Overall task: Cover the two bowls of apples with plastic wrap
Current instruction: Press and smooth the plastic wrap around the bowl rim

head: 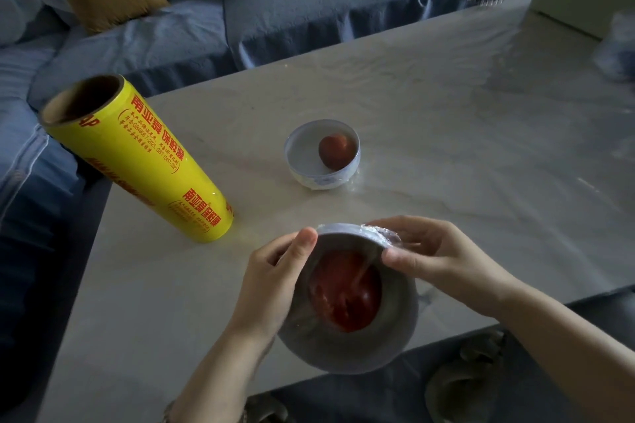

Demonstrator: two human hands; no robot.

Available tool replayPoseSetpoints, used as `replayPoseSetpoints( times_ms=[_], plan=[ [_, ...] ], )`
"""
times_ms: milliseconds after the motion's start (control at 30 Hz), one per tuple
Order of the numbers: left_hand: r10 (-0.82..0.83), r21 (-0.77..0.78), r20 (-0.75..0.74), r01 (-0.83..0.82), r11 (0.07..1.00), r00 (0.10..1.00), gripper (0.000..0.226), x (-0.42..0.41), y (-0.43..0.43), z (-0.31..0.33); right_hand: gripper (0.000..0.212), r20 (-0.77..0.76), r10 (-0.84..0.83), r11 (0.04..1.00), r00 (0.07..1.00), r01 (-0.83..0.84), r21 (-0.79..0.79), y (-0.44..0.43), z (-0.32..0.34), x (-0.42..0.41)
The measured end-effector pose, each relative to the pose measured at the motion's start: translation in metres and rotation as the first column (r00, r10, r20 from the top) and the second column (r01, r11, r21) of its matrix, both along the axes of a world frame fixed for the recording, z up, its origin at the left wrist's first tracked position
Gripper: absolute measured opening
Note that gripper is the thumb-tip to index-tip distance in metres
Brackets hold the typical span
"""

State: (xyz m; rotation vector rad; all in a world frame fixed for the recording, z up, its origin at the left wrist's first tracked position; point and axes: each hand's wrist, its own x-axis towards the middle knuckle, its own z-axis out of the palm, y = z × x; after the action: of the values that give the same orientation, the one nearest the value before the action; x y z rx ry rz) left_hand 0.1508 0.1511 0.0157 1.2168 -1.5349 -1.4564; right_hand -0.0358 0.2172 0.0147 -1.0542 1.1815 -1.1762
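At lower centre, the left rim of the near bowl [343, 350] is gripped by the curled fingers of the left hand [271, 271], and the bowl is held tilted, its apple [347, 292] under film. Loose plastic wrap [385, 233] is bunched at the upper-right rim, pinched by the nearer right hand [436, 251].

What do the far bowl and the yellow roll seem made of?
Far bowl: probably glazed ceramic, white and smooth; plastic is possible. Yellow roll: the brown matte tube at its open end looks like cardboard, with glossy film wound around.
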Motion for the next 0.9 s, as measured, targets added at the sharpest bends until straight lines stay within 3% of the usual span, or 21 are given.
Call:
replayPoseSetpoints(
  times_ms=[67, 167, 300, 400, 433, 500, 567, 633, 733, 767, 900],
  plan=[
    [0.005, -0.002, -0.007, -0.005, 1.0, 1.0, 0.033, 0.003, 0.003, -0.003, 0.049, -0.104, -0.028, 0.999, 0.994, 0.026, -0.023, -0.003, 0.01, -0.003],
    [0.021, -0.002, 0.001, -0.021, 1.0, 1.0, 0.042, 0.005, 0.01, -0.004, 0.031, -0.28, 0.028, 0.999, 0.96, -0.016, 0.042, -0.009, 0.022, -0.006],
    [-0.014, -0.027, 0.038, 0.015, 1.0, 0.999, 0.028, 0.008, 0.013, -0.003, 0.021, -0.185, 0.123, 0.987, 0.975, -0.1, 0.129, -0.01, 0.03, -0.004],
    [-0.111, -0.027, 0.103, 0.115, 0.993, 0.988, 0.039, 0.013, 0.017, -0.001, 0.027, 0.054, -0.172, 0.967, 0.984, 0.158, 0.202, -0.019, 0.031, -0.01],
    [-0.144, -0.017, 0.138, 0.147, 0.989, 0.98, 0.039, 0.014, 0.021, -0.001, 0.03, 0.051, -0.266, 0.947, 0.963, 0.251, 0.203, -0.023, 0.033, -0.014],
    [-0.143, -0.035, 0.203, 0.153, 0.988, 0.969, 0.033, 0.015, 0.028, -0.007, 0.031, -0.095, -0.302, 0.94, 0.948, 0.313, 0.133, -0.027, 0.038, -0.022],
    [-0.067, -0.041, 0.203, 0.077, 0.996, 0.977, 0.023, 0.013, 0.033, -0.015, 0.029, -0.205, -0.195, 0.966, 0.959, 0.224, 0.127, -0.026, 0.04, -0.021],
    [-0.006, 0.0, 0.14, 0.006, 1.0, 0.99, 0.013, 0.011, 0.03, -0.019, 0.031, -0.283, -0.016, 0.97, 0.959, 0.083, 0.228, -0.021, 0.035, -0.014],
    [0.042, -0.001, 0.096, -0.042, 0.999, 0.994, 0.021, 0.007, 0.022, -0.018, 0.044, -0.372, 0.275, 0.902, 0.886, -0.104, 0.42, -0.015, 0.022, -0.004],
    [0.047, 0.014, 0.072, -0.048, 0.999, 0.996, 0.014, 0.005, 0.021, -0.015, 0.046, -0.377, 0.31, 0.891, 0.873, -0.128, 0.435, -0.015, 0.02, -0.003],
    [0.046, -0.006, 0.032, -0.046, 0.999, 0.998, 0.035, 0.001, 0.016, -0.007, 0.033, -0.397, 0.272, 0.928, 0.877, -0.13, 0.349, -0.019, 0.021, -0.003]
  ],
)
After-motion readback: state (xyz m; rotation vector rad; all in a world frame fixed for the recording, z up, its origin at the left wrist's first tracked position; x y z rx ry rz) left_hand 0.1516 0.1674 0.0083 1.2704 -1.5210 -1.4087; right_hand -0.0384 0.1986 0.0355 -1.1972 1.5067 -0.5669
